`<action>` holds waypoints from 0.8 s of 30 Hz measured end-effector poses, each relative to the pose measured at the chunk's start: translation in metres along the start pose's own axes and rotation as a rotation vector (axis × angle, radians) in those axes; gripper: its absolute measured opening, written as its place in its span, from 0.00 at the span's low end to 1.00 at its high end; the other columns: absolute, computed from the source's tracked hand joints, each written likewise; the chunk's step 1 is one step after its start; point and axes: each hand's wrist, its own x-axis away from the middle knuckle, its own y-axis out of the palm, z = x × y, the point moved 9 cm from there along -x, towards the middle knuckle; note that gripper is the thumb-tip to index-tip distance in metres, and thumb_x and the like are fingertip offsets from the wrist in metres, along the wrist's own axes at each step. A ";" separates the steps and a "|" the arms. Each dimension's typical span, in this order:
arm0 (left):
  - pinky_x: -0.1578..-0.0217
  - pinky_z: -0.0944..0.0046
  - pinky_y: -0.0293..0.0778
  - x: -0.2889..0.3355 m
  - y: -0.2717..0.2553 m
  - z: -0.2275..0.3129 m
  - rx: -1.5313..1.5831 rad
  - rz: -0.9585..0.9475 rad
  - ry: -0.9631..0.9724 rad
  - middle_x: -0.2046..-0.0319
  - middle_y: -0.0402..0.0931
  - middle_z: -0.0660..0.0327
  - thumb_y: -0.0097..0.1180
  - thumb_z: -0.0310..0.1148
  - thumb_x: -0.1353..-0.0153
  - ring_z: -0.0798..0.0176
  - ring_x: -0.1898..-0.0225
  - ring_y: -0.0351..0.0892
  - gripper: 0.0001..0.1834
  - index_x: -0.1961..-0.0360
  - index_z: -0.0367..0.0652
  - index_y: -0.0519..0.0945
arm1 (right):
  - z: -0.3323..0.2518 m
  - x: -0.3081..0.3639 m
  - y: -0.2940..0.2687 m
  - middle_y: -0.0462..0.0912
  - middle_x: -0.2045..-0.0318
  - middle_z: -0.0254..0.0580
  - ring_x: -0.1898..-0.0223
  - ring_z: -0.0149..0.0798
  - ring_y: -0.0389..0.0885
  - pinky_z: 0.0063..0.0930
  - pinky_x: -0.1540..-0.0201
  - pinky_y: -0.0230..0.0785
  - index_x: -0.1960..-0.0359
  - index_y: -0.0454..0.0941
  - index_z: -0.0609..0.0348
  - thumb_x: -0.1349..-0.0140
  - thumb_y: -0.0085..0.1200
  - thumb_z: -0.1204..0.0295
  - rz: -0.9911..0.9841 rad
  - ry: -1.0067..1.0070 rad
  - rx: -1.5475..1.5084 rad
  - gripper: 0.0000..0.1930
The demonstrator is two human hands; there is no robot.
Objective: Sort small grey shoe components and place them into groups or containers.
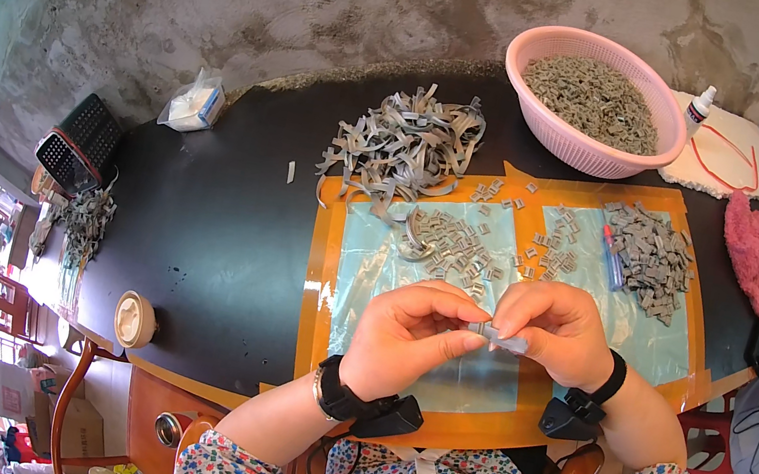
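My left hand [413, 336] and my right hand [558, 331] meet over the near part of the mat, both pinching. Between the left thumb and fingers is a small grey buckle-like piece [483, 329]. A short pale grey strip [513, 344] sticks out under the right fingertips, touching or close to that piece; the fingers partly hide the join. Just beyond my hands lies a loose spread of small grey buckles [454, 245] on the light blue sheet [356, 284]. Farther off is a tangled heap of grey straps [406, 145].
A pink basket [577, 155] full of small grey pieces stands at the back. On the mat's right are a pile of buckles [648, 259] and a blue-and-red pen [613, 258]. Beyond lie a pink cloth [749, 251] and a white bottle [700, 106]. A beige bowl [135, 320] sits left.
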 end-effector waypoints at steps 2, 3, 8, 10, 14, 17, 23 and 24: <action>0.59 0.68 0.73 0.001 -0.001 -0.003 0.027 0.016 -0.035 0.63 0.74 0.56 0.58 0.18 0.48 0.66 0.62 0.75 0.09 0.64 0.32 0.76 | -0.001 -0.001 0.000 0.76 0.66 0.37 0.62 0.27 0.73 0.20 0.58 0.66 0.65 0.75 0.63 0.42 0.53 0.79 0.007 -0.009 0.008 0.04; 0.59 0.68 0.73 0.001 -0.002 -0.007 0.054 0.032 -0.071 0.63 0.74 0.56 0.58 0.18 0.48 0.66 0.63 0.76 0.09 0.65 0.33 0.76 | -0.002 -0.001 0.000 0.76 0.66 0.36 0.63 0.27 0.73 0.20 0.58 0.66 0.65 0.75 0.63 0.42 0.53 0.79 0.014 -0.019 0.016 0.04; 0.61 0.68 0.74 0.004 -0.008 -0.015 0.100 0.080 -0.133 0.65 0.75 0.56 0.57 0.17 0.49 0.66 0.66 0.77 0.09 0.65 0.33 0.75 | 0.003 0.000 -0.003 0.76 0.66 0.35 0.64 0.26 0.73 0.20 0.60 0.66 0.65 0.74 0.62 0.41 0.52 0.78 0.056 0.036 -0.013 0.03; 0.62 0.68 0.75 0.005 -0.008 -0.017 0.115 0.087 -0.148 0.65 0.76 0.56 0.57 0.18 0.48 0.65 0.66 0.77 0.08 0.65 0.33 0.76 | 0.005 0.000 -0.004 0.76 0.66 0.35 0.64 0.26 0.73 0.20 0.60 0.66 0.65 0.74 0.62 0.41 0.52 0.78 0.067 0.047 -0.017 0.03; 0.62 0.67 0.74 0.003 -0.004 -0.014 0.152 0.047 -0.089 0.65 0.75 0.56 0.57 0.20 0.47 0.64 0.66 0.76 0.08 0.64 0.34 0.77 | 0.007 -0.001 0.001 0.75 0.65 0.35 0.63 0.26 0.73 0.20 0.59 0.66 0.66 0.74 0.61 0.41 0.52 0.78 0.067 0.057 -0.070 0.03; 0.63 0.67 0.72 0.002 -0.004 -0.010 0.159 0.041 -0.047 0.65 0.74 0.57 0.57 0.22 0.47 0.64 0.66 0.75 0.08 0.64 0.34 0.77 | 0.016 -0.002 0.007 0.75 0.65 0.35 0.63 0.27 0.73 0.21 0.58 0.66 0.67 0.74 0.61 0.42 0.52 0.79 0.060 0.079 -0.069 0.03; 0.64 0.67 0.70 0.002 -0.004 -0.013 0.188 0.022 -0.030 0.65 0.74 0.57 0.58 0.24 0.47 0.64 0.65 0.73 0.09 0.63 0.34 0.78 | 0.023 -0.001 0.006 0.75 0.65 0.37 0.63 0.28 0.73 0.21 0.58 0.66 0.69 0.73 0.60 0.45 0.54 0.79 0.076 0.136 -0.143 0.04; 0.64 0.67 0.70 0.002 -0.003 -0.014 0.175 0.014 -0.023 0.65 0.74 0.57 0.58 0.24 0.47 0.64 0.65 0.73 0.09 0.63 0.34 0.78 | 0.025 -0.001 0.005 0.75 0.66 0.37 0.64 0.28 0.73 0.21 0.59 0.66 0.70 0.73 0.60 0.46 0.55 0.79 0.086 0.168 -0.159 0.04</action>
